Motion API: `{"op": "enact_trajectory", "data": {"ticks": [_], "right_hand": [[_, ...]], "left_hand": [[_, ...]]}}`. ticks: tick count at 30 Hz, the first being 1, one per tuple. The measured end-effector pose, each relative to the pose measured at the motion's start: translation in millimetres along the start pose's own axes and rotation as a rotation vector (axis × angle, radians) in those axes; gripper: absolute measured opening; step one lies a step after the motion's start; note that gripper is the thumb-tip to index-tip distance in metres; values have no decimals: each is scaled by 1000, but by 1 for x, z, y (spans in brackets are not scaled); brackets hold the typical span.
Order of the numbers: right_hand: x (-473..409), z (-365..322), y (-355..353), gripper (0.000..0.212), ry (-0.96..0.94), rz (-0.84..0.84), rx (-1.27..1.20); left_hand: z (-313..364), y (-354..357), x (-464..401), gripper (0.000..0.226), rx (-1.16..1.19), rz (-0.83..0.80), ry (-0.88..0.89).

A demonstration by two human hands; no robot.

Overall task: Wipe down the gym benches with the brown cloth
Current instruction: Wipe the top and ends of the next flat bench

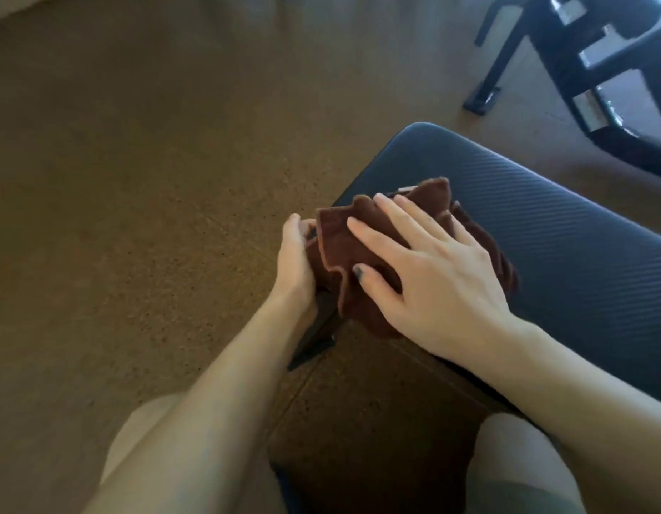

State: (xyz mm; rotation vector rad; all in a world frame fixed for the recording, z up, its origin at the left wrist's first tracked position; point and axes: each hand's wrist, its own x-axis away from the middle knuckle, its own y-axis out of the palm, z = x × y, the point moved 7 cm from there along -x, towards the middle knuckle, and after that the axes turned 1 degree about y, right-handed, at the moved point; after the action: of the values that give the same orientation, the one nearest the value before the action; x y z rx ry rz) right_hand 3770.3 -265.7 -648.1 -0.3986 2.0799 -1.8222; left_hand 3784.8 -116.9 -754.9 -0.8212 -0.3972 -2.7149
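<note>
The right hand (433,276) is pressing flat-fingered on the brown cloth (362,231) at the bench pad (544,231)'s nine-o'clock corner, the left hand (295,261) gripping its edge (most padding looks unwiped).

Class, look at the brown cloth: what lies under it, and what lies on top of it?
On the brown cloth the right hand presses flat. Under it is the dark bench pad; the pad's corner is covered. The left hand holds the cloth's edge.
</note>
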Motion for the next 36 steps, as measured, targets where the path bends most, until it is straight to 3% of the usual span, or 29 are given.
{"op": "enact_trajectory", "data": {"ticks": [4,7,11,14,20,25,29,32,36], "right_hand": [[-54,-28,6,49,66,16,1],[-85,-48,14,44,50,-18,31],[-52,-50,7,44,36,74,29],[2,-48,7,54,-12,87,182],[87,-12,3,56,-122,127,335],[59,-27,9,61,-227,83,357],[-2,-67,18,46,-371,115,347],[-27,-84,15,38,-331,153,270],[19,-55,15,55,-283,106,248]], "left_hand": [[-1,4,-8,67,214,-170,-54],[8,-14,-13,66,233,-202,-56],[14,-28,-12,67,117,-186,-52],[13,-24,-1,72,39,-190,-89],[22,-12,3,59,-69,-153,-70],[21,-17,-1,65,-82,-169,-95],[25,-19,-2,70,-75,-190,-139],[26,-21,5,63,-12,-148,-120],[29,-18,15,70,-67,-118,-104]]}}
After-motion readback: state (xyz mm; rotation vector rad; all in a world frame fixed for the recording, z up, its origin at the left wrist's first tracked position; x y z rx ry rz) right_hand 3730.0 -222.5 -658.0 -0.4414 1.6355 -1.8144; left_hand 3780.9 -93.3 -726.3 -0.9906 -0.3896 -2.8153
